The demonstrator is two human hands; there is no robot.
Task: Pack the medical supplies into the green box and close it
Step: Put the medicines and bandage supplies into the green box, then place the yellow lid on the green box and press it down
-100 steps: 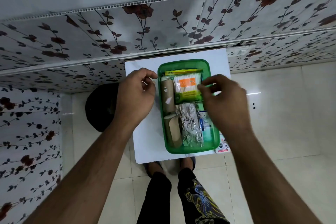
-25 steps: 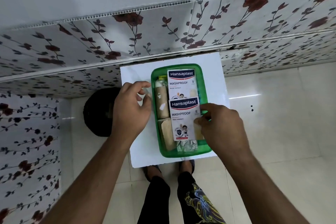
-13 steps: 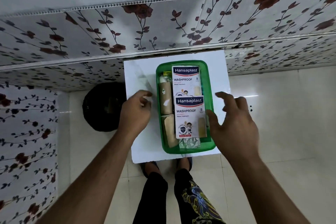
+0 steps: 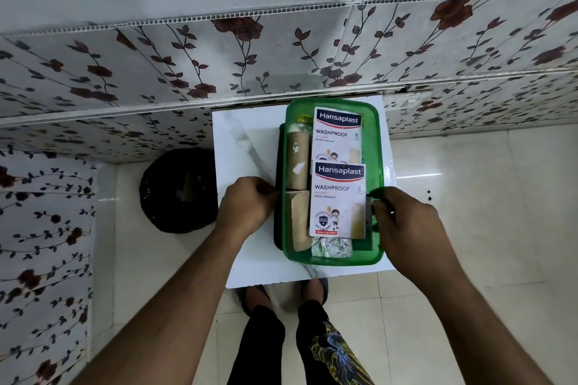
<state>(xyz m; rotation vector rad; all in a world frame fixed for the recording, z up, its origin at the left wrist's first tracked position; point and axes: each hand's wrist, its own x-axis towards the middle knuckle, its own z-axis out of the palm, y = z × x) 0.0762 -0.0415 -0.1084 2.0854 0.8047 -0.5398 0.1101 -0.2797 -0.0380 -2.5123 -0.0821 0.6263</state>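
The green box (image 4: 379, 147) lies open on a small white table (image 4: 240, 247). Two white Hansaplast packs (image 4: 339, 134) (image 4: 338, 197) lie on top inside, one overlapping the other. Two tan bandage rolls (image 4: 298, 162) (image 4: 297, 222) line the left side, and a foil pack (image 4: 331, 247) shows at the near end. My left hand (image 4: 247, 206) has its fingers curled against the box's left wall. On the right rim my right hand (image 4: 406, 228) grips, fingertips at a dark grey piece. A dark strip runs along the box's left side.
A black round bin (image 4: 178, 191) stands on the floor left of the table. A flower-patterned wall (image 4: 281, 56) rises right behind the table. My feet (image 4: 312, 286) are under the table's near edge, on a glossy tiled floor (image 4: 469, 212).
The Hansaplast packs were laid over the other supplies. My right hand let go of the near pack and closed on the right rim. My left hand reached the left wall; the box shifted slightly right.
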